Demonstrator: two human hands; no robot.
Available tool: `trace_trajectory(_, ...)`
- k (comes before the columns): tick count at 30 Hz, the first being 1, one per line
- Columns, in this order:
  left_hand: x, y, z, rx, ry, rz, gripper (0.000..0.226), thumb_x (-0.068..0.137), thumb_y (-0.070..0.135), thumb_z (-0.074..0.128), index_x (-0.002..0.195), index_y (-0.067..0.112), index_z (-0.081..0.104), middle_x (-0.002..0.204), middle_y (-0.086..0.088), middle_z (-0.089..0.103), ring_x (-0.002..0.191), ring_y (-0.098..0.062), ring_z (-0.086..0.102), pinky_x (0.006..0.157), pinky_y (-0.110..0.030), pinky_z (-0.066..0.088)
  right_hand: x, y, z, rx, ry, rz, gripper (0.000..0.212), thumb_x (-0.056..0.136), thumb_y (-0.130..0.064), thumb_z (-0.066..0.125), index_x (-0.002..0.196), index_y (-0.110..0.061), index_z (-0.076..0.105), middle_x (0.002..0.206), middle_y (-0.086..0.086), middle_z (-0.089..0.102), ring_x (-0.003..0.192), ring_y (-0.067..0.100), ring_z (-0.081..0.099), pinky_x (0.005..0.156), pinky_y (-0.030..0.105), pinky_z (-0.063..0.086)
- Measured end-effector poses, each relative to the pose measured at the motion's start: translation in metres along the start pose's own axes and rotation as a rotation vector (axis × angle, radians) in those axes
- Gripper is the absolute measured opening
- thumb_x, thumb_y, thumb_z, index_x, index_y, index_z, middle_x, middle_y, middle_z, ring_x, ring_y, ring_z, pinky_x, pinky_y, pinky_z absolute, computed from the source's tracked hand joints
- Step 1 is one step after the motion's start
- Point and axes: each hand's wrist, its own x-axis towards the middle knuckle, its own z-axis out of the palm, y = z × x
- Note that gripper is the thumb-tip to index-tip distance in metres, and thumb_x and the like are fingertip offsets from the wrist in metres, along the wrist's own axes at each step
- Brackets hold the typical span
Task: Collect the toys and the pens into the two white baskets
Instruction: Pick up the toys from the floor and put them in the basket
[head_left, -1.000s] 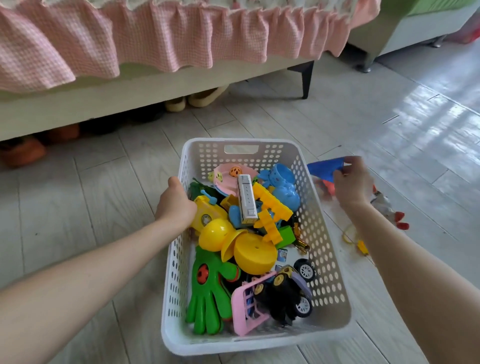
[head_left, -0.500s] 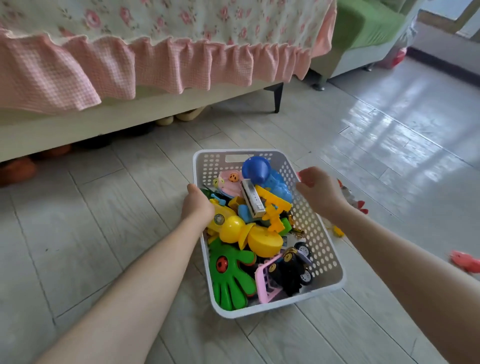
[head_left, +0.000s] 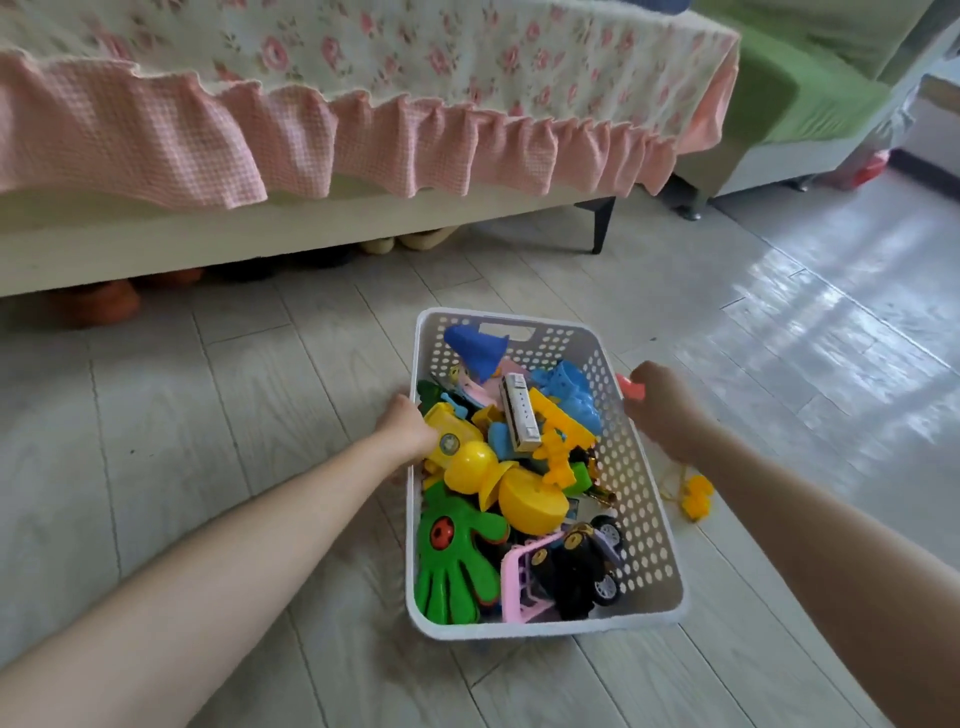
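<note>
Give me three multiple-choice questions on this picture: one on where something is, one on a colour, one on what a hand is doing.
1. Where does the green hand toy lie?
A. in the basket's near left corner
B. on the floor
C. under the bed

2. What colour is the cone at the basket's far end?
A. red
B. blue
C. pink

3. What is the left hand doing?
A. hanging free
B. holding a pen
C. gripping the basket's rim

Answers:
1 A, it lies inside, against the near and left walls.
2 B, its whole body is blue.
3 C, it closes on the left rim.
</note>
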Motion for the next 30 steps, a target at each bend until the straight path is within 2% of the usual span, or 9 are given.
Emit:
trace_trajectory(3,0.000,0.002,0.007,0.017,0.075,-0.054,0.045,0.092,0.004,0.043,0.135,0.001,0.028,0.129,-0.021,0.046,0.116,-0.034,0.049,0.087,-0.037,0.045,0.017,0.011,0.020,-0.055,-0.106,0.012,0.026,0.089,-0.007,0.051,0.114,0.002,0.047,0.076,0.004,0.050,0.066,0.017,0.052,0.052,0.022,0.046)
trace_trajectory(5,0.007,0.002,0.013,0.040,0.118,-0.094,0.047,0.090,0.002,0.046,0.135,0.001,0.032,0.129,-0.021,0.048,0.115,-0.034,0.051,0.087,-0.036,0.046,0.027,0.021,0.029,-0.052,-0.177,-0.040,0.030,0.089,-0.007,0.051,0.116,0.005,0.049,0.067,0.001,0.039,0.073,0.022,0.052,0.063,0.023,0.049)
trace_trajectory(7,0.012,0.000,0.014,0.034,0.136,-0.109,0.049,0.083,0.000,0.053,0.131,0.001,0.040,0.121,-0.021,0.055,0.107,-0.035,0.057,0.081,-0.037,0.051,0.034,0.027,0.033,-0.035,-0.214,-0.091,0.025,0.088,-0.001,0.049,0.111,0.004,0.050,0.067,0.002,0.037,0.076,0.026,0.056,0.068,0.029,0.049)
trace_trajectory(9,0.020,-0.003,0.018,0.022,0.164,-0.136,0.049,0.078,-0.002,0.055,0.126,0.002,0.045,0.113,-0.021,0.059,0.099,-0.036,0.060,0.073,-0.035,0.054,0.040,0.036,0.030,0.009,-0.254,-0.122,0.016,0.087,0.004,0.047,0.101,-0.003,0.046,0.072,0.004,0.043,0.063,0.018,0.055,0.052,0.024,0.050)
trace_trajectory(13,0.004,0.025,0.024,0.000,0.214,-0.139,0.039,0.080,-0.002,0.044,0.119,0.005,0.045,0.108,-0.021,0.056,0.096,-0.036,0.057,0.080,-0.042,0.052,0.057,0.059,0.013,0.040,-0.309,-0.219,0.014,0.087,0.004,0.046,0.099,-0.002,0.048,0.079,0.011,0.051,0.065,0.023,0.060,0.056,0.033,0.055)
trace_trajectory(16,-0.004,0.053,0.035,-0.044,0.246,-0.161,0.043,0.081,-0.005,0.038,0.122,0.006,0.045,0.109,-0.020,0.055,0.096,-0.036,0.056,0.085,-0.046,0.053,0.078,0.078,-0.007,0.048,-0.330,-0.287,0.009,0.088,0.003,0.043,0.094,-0.005,0.042,0.075,0.009,0.050,0.057,0.019,0.056,0.048,0.028,0.050)
trace_trajectory(19,-0.013,0.080,0.043,-0.068,0.263,-0.163,0.034,0.083,-0.006,0.037,0.114,0.007,0.047,0.106,-0.019,0.057,0.094,-0.035,0.057,0.083,-0.043,0.053,0.097,0.091,-0.023,0.051,-0.322,-0.338,0.009,0.088,0.001,0.041,0.092,-0.006,0.040,0.073,0.006,0.045,0.059,0.019,0.053,0.052,0.031,0.050)
trace_trajectory(22,-0.018,0.102,0.047,-0.081,0.271,-0.174,0.044,0.085,-0.002,0.041,0.127,0.010,0.043,0.112,-0.021,0.056,0.098,-0.039,0.057,0.084,-0.048,0.053,0.110,0.102,-0.033,0.072,-0.338,-0.369,0.008,0.089,-0.001,0.042,0.092,-0.007,0.039,0.073,0.004,0.042,0.073,0.025,0.054,0.063,0.035,0.053)
trace_trajectory(30,0.002,0.111,0.056,0.013,0.286,-0.220,0.047,0.088,-0.002,0.037,0.134,0.008,0.036,0.122,-0.022,0.052,0.106,-0.040,0.053,0.088,-0.049,0.051,0.133,0.110,-0.019,0.068,-0.327,-0.353,0.023,0.088,0.001,0.043,0.068,-0.011,0.037,0.067,0.004,0.042,0.072,0.025,0.052,0.048,0.025,0.040)
